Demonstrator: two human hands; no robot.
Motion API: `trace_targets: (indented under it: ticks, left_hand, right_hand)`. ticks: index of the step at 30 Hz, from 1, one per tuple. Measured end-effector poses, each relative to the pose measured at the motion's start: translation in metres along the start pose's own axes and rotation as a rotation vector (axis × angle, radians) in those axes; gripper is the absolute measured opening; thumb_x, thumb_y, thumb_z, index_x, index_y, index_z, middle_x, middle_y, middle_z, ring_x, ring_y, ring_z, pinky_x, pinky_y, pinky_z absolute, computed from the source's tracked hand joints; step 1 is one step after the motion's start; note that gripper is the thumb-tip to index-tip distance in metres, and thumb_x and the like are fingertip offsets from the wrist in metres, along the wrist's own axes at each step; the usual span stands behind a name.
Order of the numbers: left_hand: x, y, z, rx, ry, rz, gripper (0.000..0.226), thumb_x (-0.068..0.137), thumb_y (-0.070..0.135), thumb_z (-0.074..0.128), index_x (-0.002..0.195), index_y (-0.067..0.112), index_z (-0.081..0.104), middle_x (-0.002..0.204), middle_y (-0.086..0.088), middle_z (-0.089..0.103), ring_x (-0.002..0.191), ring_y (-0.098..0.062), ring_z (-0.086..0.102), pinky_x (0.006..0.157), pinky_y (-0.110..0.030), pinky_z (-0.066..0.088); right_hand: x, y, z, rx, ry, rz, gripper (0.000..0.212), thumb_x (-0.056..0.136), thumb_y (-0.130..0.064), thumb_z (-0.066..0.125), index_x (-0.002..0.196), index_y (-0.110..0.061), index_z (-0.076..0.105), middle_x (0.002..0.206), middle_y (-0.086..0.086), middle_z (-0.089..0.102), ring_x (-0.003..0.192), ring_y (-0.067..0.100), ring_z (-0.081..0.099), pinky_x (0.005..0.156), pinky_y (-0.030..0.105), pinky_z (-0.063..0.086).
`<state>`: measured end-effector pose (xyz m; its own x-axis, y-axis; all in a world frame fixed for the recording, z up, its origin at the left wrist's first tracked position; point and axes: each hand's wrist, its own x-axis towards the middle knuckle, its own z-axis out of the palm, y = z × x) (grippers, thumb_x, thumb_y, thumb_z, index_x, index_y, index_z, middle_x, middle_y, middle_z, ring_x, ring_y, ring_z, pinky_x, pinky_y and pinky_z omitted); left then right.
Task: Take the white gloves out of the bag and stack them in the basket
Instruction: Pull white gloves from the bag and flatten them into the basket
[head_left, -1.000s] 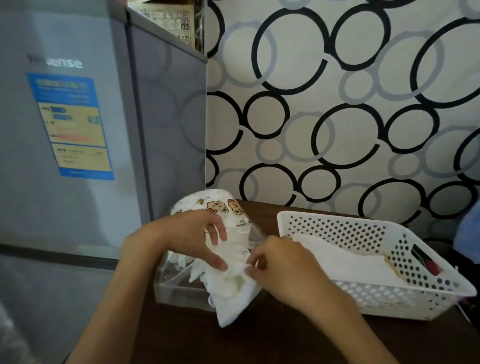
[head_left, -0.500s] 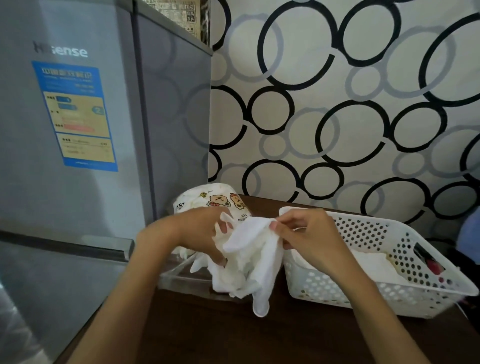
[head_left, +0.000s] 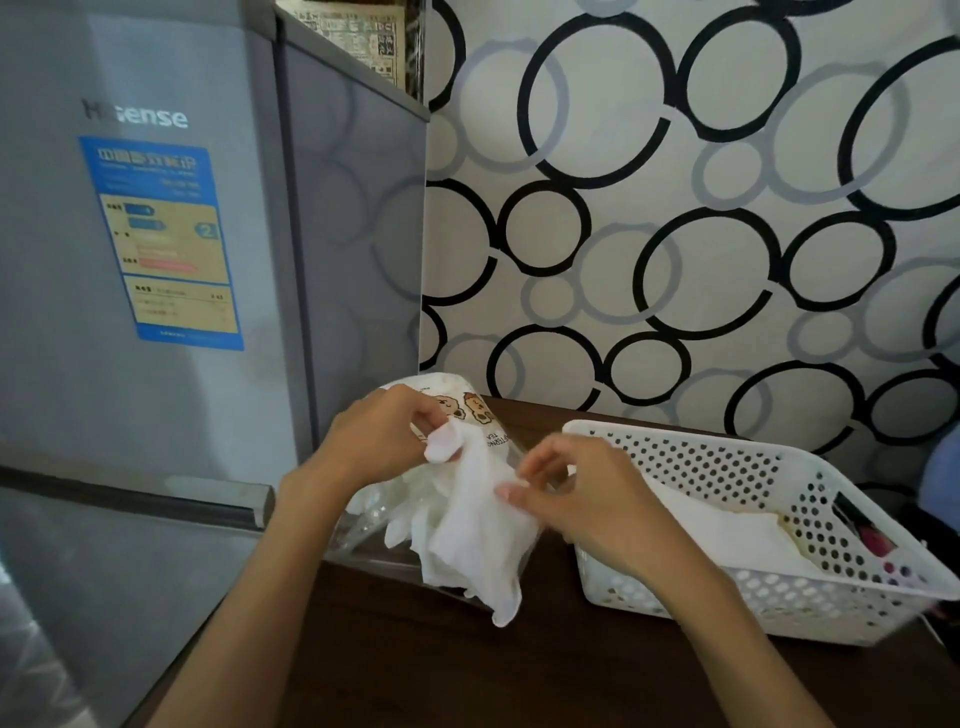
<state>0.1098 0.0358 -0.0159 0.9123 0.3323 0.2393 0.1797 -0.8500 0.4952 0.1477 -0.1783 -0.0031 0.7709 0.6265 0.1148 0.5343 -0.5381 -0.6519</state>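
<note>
Grey Hisense fridge (head_left: 156, 312) on the left with a blue-and-yellow label (head_left: 163, 241), what looks like a printed box (head_left: 358, 39) on top. Wallpaper (head_left: 675, 208) has black and grey rings. Dark wooden table (head_left: 467, 670), dim lighting.

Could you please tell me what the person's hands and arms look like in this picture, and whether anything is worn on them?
Both the left hand and the right hand are bare, with no gloves, rings, watch or bracelets visible. Both forearms are uncovered down to the frame's edge; no sleeve shows.
</note>
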Motion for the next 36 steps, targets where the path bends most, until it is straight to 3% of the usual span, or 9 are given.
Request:
trace_targets:
  ticks: [3, 8, 12, 16, 22, 25, 28, 32, 36]
  left_hand:
    - [0.002, -0.008, 0.006, 0.024, -0.024, -0.084, 0.016, 0.079, 0.032, 0.073, 0.092, 0.038, 0.067, 0.088, 0.022, 0.063, 0.085, -0.006, 0.06, 0.073, -0.028, 0.046]
    - [-0.018, 0.0, -0.015, -0.132, -0.128, -0.031, 0.044, 0.074, 0.017, 0.078, 0.109, 0.037, 0.06, 0.107, 0.022, 0.06, 0.101, -0.005, 0.058, 0.086, -0.033, 0.051]
    - [-0.057, 0.034, -0.041, -0.062, 0.101, 0.109, 0.047, 0.074, 0.0, 0.065, 0.096, 0.042, 0.063, 0.094, 0.027, 0.056, 0.089, 0.002, 0.055, 0.076, -0.027, 0.05]
    - [-0.091, 0.06, -0.028, 0.143, -0.075, 0.151, 0.022, 0.079, 0.034, 0.067, 0.099, 0.042, 0.066, 0.096, 0.023, 0.06, 0.09, 0.002, 0.055, 0.082, -0.028, 0.05]
    - [-0.087, 0.047, 0.006, 0.405, -0.004, 0.091, 0.059, 0.069, 0.078, 0.057, 0.11, 0.035, 0.064, 0.11, 0.014, 0.065, 0.103, -0.011, 0.057, 0.082, -0.03, 0.046]
    - [-0.083, 0.048, 0.007, 0.266, 0.193, 0.102, 0.047, 0.068, 0.07, 0.066, 0.098, 0.034, 0.061, 0.097, 0.016, 0.057, 0.095, -0.008, 0.054, 0.069, -0.025, 0.044]
    - [-0.079, 0.049, 0.004, 0.084, 0.183, 0.173, 0.042, 0.07, 0.05, 0.077, 0.098, 0.034, 0.05, 0.095, 0.021, 0.052, 0.087, -0.003, 0.049, 0.062, -0.015, 0.037]
    - [-0.071, 0.044, 0.0, -0.012, 0.173, 0.14, 0.016, 0.085, 0.038, 0.068, 0.099, 0.032, 0.066, 0.087, 0.019, 0.065, 0.079, 0.002, 0.059, 0.07, -0.026, 0.051]
    - [-0.064, 0.034, -0.005, -0.117, 0.17, 0.0, 0.021, 0.091, 0.036, 0.061, 0.105, 0.026, 0.072, 0.096, 0.011, 0.071, 0.089, -0.004, 0.063, 0.081, -0.033, 0.052]
  right_hand:
    - [-0.009, -0.008, 0.014, -0.4, -0.136, 0.042, 0.042, 0.078, -0.054, 0.067, 0.112, -0.031, 0.06, 0.106, -0.009, 0.059, 0.093, 0.009, 0.055, 0.077, 0.025, 0.043]
    - [0.0, -0.006, 0.035, -0.448, 0.071, -0.05, 0.021, 0.093, -0.03, 0.052, 0.098, -0.024, 0.072, 0.1, -0.003, 0.068, 0.089, 0.017, 0.062, 0.075, 0.028, 0.049]
    - [0.002, -0.004, 0.033, -0.328, 0.033, 0.005, 0.019, 0.091, -0.028, 0.054, 0.094, -0.016, 0.069, 0.093, 0.0, 0.066, 0.085, 0.019, 0.062, 0.069, 0.028, 0.048]
    - [0.006, -0.008, 0.02, -0.23, -0.103, 0.102, 0.019, 0.089, -0.028, 0.058, 0.096, -0.012, 0.067, 0.088, 0.003, 0.062, 0.08, 0.018, 0.059, 0.063, 0.027, 0.044]
    - [0.01, -0.029, -0.001, -0.021, -0.263, 0.27, 0.014, 0.094, -0.024, 0.049, 0.1, -0.011, 0.049, 0.07, 0.001, 0.044, 0.054, 0.01, 0.038, 0.044, 0.017, 0.03]
    - [0.011, -0.035, -0.004, 0.105, -0.279, 0.302, 0.012, 0.094, -0.024, 0.049, 0.099, -0.013, 0.045, 0.066, 0.0, 0.038, 0.048, 0.009, 0.03, 0.039, 0.016, 0.025]
    - [0.011, -0.038, -0.006, 0.138, -0.253, 0.299, 0.014, 0.094, -0.027, 0.051, 0.094, -0.013, 0.049, 0.062, -0.001, 0.039, 0.044, 0.008, 0.032, 0.038, 0.016, 0.026]
    - [0.007, -0.034, -0.013, 0.332, -0.141, 0.251, 0.022, 0.094, -0.025, 0.055, 0.109, -0.01, 0.062, 0.063, -0.001, 0.043, 0.037, 0.005, 0.038, 0.031, 0.013, 0.027]
    - [-0.008, -0.019, -0.027, 0.402, 0.042, 0.152, 0.011, 0.094, -0.016, 0.056, 0.102, -0.013, 0.063, 0.067, 0.0, 0.057, 0.049, 0.008, 0.047, 0.04, 0.014, 0.036]
